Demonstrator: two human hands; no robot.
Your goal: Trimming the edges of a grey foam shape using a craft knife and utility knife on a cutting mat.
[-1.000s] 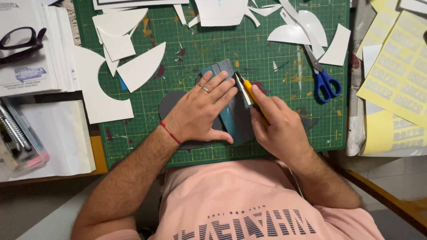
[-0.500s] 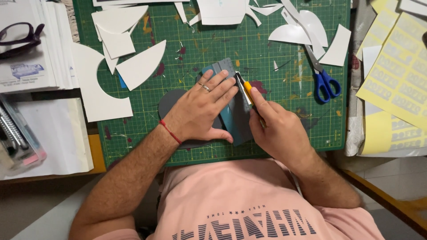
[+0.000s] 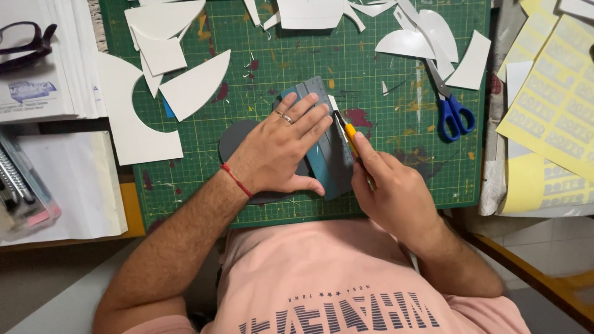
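The grey card (image 3: pixel 238 139) lies near the cutting mat's (image 3: pixel 272 80) front edge, pinned under a ruler (image 3: pixel 322 139) by the flat-fingered left hand (image 3: pixel 281 145), while the right hand (image 3: pixel 390 192) grips a yellow knife (image 3: pixel 346 131) mid-cut, the strip seemingly unfinished.

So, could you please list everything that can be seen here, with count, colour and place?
cutting mat: one, green, centre of desk
ruler: one, grey, under left hand
teal sheet: one, beneath the ruler
dark grey oval piece: one, under left wrist
craft knife: one, yellow, in right hand
white offcuts: several, upper mat
scissors: one, blue handles, right of mat
yellow label sheets: several, far right
glasses: one, dark, top left on papers
left hand: flat on ruler
right hand: fingers gripping knife
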